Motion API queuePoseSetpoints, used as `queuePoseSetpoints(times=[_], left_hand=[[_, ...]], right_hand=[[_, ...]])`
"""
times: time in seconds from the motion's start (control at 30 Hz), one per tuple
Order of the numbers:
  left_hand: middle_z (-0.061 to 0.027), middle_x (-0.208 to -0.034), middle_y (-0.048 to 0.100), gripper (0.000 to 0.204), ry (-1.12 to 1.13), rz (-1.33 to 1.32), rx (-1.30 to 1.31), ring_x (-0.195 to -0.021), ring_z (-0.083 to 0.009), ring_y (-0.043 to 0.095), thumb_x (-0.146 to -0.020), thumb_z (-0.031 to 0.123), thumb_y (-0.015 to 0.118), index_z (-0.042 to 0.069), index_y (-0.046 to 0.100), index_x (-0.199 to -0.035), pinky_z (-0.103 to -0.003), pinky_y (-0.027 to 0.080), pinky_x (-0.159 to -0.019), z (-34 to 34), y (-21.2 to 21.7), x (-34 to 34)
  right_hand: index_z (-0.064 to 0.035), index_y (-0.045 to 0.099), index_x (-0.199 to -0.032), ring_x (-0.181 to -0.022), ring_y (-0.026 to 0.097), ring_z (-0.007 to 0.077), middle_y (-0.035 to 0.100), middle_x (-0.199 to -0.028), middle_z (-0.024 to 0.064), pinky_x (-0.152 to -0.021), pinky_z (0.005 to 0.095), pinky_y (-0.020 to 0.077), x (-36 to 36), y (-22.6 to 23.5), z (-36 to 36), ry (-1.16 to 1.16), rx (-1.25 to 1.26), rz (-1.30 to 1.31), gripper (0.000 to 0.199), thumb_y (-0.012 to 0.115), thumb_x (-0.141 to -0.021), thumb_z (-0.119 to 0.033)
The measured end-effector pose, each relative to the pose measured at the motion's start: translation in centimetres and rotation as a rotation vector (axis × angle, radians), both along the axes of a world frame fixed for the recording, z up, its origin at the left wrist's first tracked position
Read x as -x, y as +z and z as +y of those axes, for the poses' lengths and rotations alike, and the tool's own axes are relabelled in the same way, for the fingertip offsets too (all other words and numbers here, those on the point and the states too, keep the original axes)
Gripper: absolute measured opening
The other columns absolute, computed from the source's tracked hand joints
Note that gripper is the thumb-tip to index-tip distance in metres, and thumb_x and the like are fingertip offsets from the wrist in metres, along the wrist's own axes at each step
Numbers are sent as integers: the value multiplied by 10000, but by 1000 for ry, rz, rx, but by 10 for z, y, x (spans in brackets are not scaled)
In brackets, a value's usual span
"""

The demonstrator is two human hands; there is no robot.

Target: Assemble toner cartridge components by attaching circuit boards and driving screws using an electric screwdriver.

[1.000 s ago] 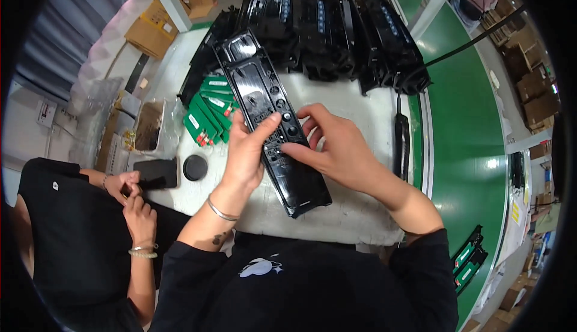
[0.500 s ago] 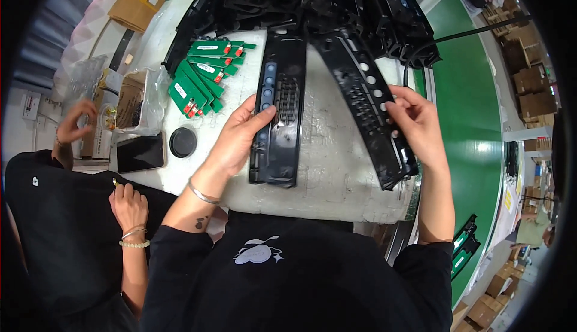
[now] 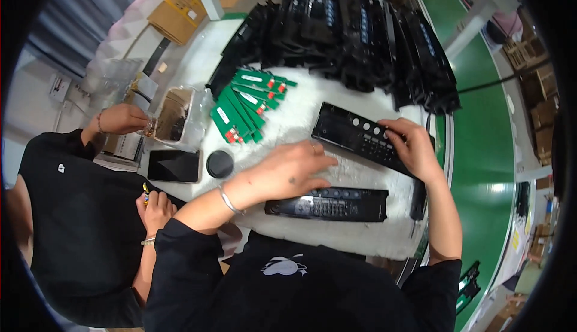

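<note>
The left hand [image 3: 291, 170] is near the middle of the frame. Its thumb and fingers are spread apart and it pinches nothing. Its thumb is right by the top edge of the lower panel [image 3: 327, 206], a long black one; I can't tell if they touch. This panel lies on the white table [image 3: 348, 237], just below the middle of the frame.

The right hand [image 3: 416, 149] is right of the middle. It pinches the upper panel [image 3: 354, 138], also long and black, with a row of round pale spots. This panel slants down to the right. I can't tell if all of it rests on the table.

The step in hand looks like sorting out these two panels, one held and one lying down. I think the next move calls for a steady pinch on the right and a soft touch on the left, so the lower panel won't slide.

Green boards [image 3: 225, 112] with red bits are fanned out left of the upper panel. A big pile of black panels [image 3: 321, 28] sits at the top.
</note>
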State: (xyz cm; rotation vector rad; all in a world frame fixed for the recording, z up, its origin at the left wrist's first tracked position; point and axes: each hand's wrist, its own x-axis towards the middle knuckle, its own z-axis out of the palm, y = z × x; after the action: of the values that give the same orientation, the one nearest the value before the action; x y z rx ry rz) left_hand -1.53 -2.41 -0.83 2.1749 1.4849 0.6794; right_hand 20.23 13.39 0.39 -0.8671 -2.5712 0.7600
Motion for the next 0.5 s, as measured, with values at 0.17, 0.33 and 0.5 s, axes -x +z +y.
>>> queuePoseSetpoints(times=[0.17, 0.33, 0.5], left_hand=[[-103, -690, 621, 192, 555, -188, -104, -592, -184, 589, -761, 199, 618, 23, 622, -839, -277, 464, -563, 55, 24, 108], [-253, -1163, 491, 946, 937, 49, 433, -1106, -335, 472, -548, 440, 761, 0, 317, -1258, -348, 387, -908, 83, 10, 221], [-238, -1231, 445, 1029, 926, 76, 435, -1145, -331, 440, -479, 376, 781, -16, 273, -1283, -335, 367, -944, 93, -7, 241]], right_hand=[[8, 590, -959, -782, 553, 300, 581, -806, 153, -704, 347, 427, 4, -23, 18, -31, -141, -28, 182, 530, -788, -7], [-24, 534, -1088, -1004, 477, 326, 529, -1059, 163, -866, 356, 396, 6, -28, 15, -136, -320, 1, 374, 615, -724, -38], [-25, 450, -1201, -1059, 456, 296, 502, -1125, 144, -908, 369, 348, 2, -39, 9, -99, -313, -122, 606, 706, -670, -165]])
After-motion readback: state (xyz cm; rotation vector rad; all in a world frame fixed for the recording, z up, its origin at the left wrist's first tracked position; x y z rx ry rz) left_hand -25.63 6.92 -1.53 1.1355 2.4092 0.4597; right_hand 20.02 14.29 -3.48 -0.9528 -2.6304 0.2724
